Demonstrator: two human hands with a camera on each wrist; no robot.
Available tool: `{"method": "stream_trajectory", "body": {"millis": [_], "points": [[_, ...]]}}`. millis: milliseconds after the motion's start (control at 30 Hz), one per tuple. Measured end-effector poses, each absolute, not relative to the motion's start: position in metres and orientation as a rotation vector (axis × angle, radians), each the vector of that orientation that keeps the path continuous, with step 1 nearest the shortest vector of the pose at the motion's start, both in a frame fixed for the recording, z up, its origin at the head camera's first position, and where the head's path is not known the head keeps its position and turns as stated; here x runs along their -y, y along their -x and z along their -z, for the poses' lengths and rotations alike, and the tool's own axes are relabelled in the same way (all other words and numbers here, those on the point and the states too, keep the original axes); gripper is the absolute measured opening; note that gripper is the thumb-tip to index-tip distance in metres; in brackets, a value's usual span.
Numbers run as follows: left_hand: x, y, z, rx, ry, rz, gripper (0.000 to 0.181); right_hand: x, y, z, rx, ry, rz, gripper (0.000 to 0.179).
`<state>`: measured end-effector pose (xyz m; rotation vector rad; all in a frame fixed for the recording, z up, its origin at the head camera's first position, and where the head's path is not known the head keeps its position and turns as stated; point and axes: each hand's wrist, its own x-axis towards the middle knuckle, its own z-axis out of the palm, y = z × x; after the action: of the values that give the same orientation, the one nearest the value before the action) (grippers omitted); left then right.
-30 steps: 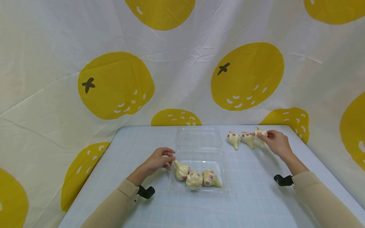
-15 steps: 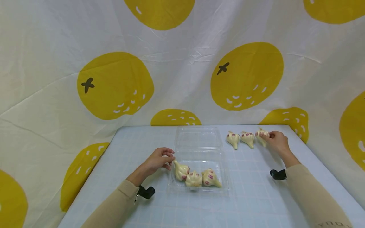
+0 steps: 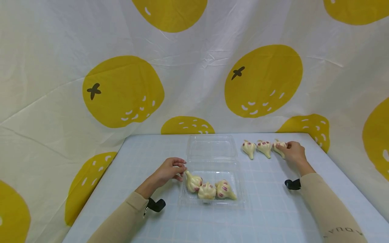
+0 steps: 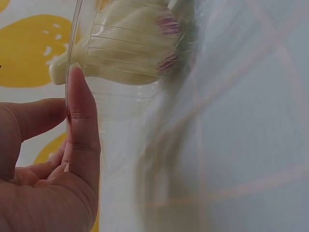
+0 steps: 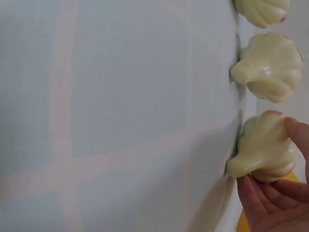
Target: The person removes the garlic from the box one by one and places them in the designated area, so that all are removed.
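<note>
My left hand (image 3: 169, 170) pinches the left rim of a clear plastic clamshell box (image 4: 72, 43) between thumb and finger. The box stands with its lid (image 3: 211, 147) laid back behind it. Inside its base are three garlic bulbs with purple streaks: a left one (image 3: 193, 182) whose stem pokes over the rim, a middle one (image 3: 207, 191) and a right one (image 3: 224, 190). At the back right, my right hand (image 3: 296, 153) holds another garlic bulb (image 5: 265, 147) from its right side, thumb on one side and fingers on the other. That bulb is down at the tabletop, stem toward me.
Two more garlic bulbs, one at left (image 3: 249, 149) and one in the middle (image 3: 264, 148), form a row with the held bulb. A pale blue checked cloth covers the table (image 3: 267, 209). Behind hangs a white curtain (image 3: 194, 67) printed with yellow fruit.
My right hand has shifted the garlic bulb a little rightward, away from the middle bulb, then lowered it to the tabletop in line with the other two. The left hand stays at the box rim.
</note>
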<state>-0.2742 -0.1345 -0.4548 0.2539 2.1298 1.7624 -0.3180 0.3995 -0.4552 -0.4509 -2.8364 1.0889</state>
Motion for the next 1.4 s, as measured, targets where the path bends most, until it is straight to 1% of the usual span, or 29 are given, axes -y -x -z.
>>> {"method": "stream_trajectory", "body": {"millis": [167,367,500,600,733,1067,1233,1400], "points": [[0.133,0.274,0.456,-2.122,-0.248,-1.761,0.041,-0.399,0.318,0.456,2.825,0.471,-1.139,0.087],[0.134,0.275,0.456,-2.133,-0.25,-1.752,0.041,-0.401,0.319,0.456,2.857,0.488,-1.165,0.092],[0.135,0.274,0.455,-2.133,-0.24,-1.744,0.041,-0.404,0.316,0.455,2.902,0.51,-1.157,0.099],[0.135,0.273,0.454,-2.134,-0.24,-1.74,0.042,-0.408,0.311,0.452,2.933,0.447,-1.087,0.1],[0.136,0.273,0.453,-2.14,-0.243,-1.735,0.041,-0.412,0.301,0.447,2.956,0.304,-0.993,0.095],[0.136,0.274,0.454,-2.132,-0.274,-1.742,0.041,-0.416,0.281,0.436,3.009,0.053,-0.838,0.083],[0.135,0.274,0.453,-2.14,-0.267,-1.737,0.041,-0.405,0.268,0.429,2.981,-0.116,-0.848,0.077],[0.135,0.274,0.453,-2.146,-0.263,-1.737,0.041,-0.384,0.255,0.42,2.994,-0.232,-0.891,0.072]]}}
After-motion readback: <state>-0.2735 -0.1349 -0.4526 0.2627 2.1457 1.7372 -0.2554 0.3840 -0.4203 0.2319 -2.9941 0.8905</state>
